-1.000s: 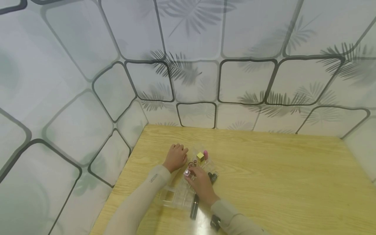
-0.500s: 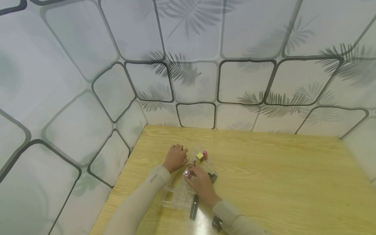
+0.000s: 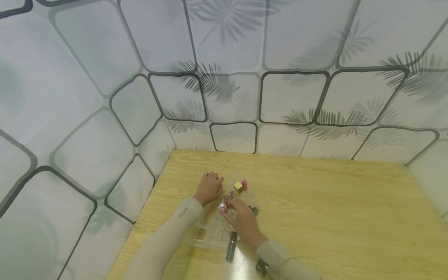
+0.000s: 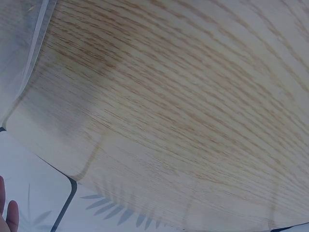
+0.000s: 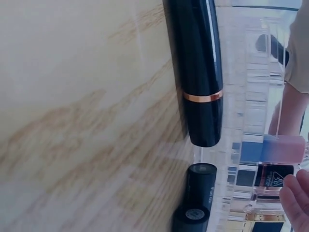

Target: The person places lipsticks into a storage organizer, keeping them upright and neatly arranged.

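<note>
In the head view, a clear organizer (image 3: 217, 232) is set at a slant on the wood-grained bench (image 3: 332, 202). In it, beside the fingertips of the right hand (image 3: 243, 221), a pink bottle (image 3: 222, 207) with a sparkling top is seen. The right hand's thumb and forefinger are parted and bent toward the bottle; whether it is gripped or merely touched cannot be told. The left hand (image 3: 209, 188) is laid along the organizer's far left side, its fingers loosely bent and nothing seen in them. Beyond the bottle, a yellow box (image 3: 238, 188) and a pink rounded piece (image 3: 244, 185) are placed close together. A black tube (image 3: 231, 247) is laid by the organizer's near right edge.

In the left wrist view, bench grain is mostly shown, with a clear panel (image 4: 36, 53) at the upper left. Only some of the left hand's fingers are caught in the lower left corner.

In the right wrist view, a copper band is shown around the black tube, and two short black pieces (image 5: 201, 186) are seen below it. Beside the right hand's fingers, a black label (image 5: 276, 176) with white marks is visible, just below the pink bottle.
</note>
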A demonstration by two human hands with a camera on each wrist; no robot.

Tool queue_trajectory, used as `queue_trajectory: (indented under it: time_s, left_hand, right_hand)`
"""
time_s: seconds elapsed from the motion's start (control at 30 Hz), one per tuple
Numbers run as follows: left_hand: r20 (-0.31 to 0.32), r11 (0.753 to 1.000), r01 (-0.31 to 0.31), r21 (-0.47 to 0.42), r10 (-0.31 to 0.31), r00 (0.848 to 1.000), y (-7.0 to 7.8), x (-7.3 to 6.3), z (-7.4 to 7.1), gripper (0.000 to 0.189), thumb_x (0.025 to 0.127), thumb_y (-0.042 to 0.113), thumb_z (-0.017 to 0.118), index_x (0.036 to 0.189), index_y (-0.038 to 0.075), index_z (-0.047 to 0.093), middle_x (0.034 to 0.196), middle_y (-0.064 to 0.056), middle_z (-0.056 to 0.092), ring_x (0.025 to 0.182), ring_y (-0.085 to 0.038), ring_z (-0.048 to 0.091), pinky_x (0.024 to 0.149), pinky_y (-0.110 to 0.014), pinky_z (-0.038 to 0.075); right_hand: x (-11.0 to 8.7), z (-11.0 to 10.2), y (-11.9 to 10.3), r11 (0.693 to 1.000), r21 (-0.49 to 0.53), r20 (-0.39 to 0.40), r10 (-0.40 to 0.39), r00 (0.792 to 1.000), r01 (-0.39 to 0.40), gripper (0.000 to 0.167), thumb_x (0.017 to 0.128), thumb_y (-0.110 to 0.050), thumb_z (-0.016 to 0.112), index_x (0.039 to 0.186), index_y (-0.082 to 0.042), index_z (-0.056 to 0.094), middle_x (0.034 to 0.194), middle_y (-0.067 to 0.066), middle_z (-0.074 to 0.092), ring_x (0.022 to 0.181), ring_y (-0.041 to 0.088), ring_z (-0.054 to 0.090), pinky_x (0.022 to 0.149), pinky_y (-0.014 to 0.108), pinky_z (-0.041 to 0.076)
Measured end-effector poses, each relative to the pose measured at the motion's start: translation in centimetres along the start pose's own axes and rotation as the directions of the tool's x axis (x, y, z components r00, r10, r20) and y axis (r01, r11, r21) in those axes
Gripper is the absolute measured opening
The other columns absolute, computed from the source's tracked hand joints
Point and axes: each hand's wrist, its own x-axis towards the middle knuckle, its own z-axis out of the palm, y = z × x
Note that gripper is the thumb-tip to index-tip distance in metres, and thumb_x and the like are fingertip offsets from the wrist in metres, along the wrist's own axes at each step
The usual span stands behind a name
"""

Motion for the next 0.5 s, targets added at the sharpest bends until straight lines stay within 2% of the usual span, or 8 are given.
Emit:
queue_trajectory:
  time_s: [0.27, 0.5]
  left_hand:
    - [0.002, 1.000, 0.003, -0.008, -0.003, 1.000, 0.0, 0.0, 0.2, 0.007, 0.081, 0.020, 0.061, 0.083, 0.013, 0.060, 0.073, 0.000, 0.055, 0.070, -0.015, 0.050, 0.073, -0.033, 0.044]
    - [0.016, 1.000, 0.011, -0.027, -0.010, 1.000, 0.1, 0.0, -0.3, 0.009, 0.081, 0.017, 0.062, 0.087, 0.011, 0.063, 0.073, -0.001, 0.056, 0.069, -0.016, 0.049, 0.072, -0.033, 0.044]
  right_hand:
    - [-0.1, -1.8, -0.3, 0.999, 0.017, 0.030, 0.031, 0.999, -0.032, 0.035, 0.073, -0.017, 0.077, 0.103, -0.005, 0.064, 0.097, 0.007, 0.067, 0.087, 0.016, 0.064, 0.077, 0.028, 0.054]
    - [0.0, -4.1, 0.3, 0.999, -0.029, 0.042, 0.016, 0.999, -0.015, 0.039, 0.069, -0.012, 0.079, 0.103, -0.004, 0.062, 0.096, 0.007, 0.068, 0.085, 0.015, 0.066, 0.076, 0.026, 0.054]
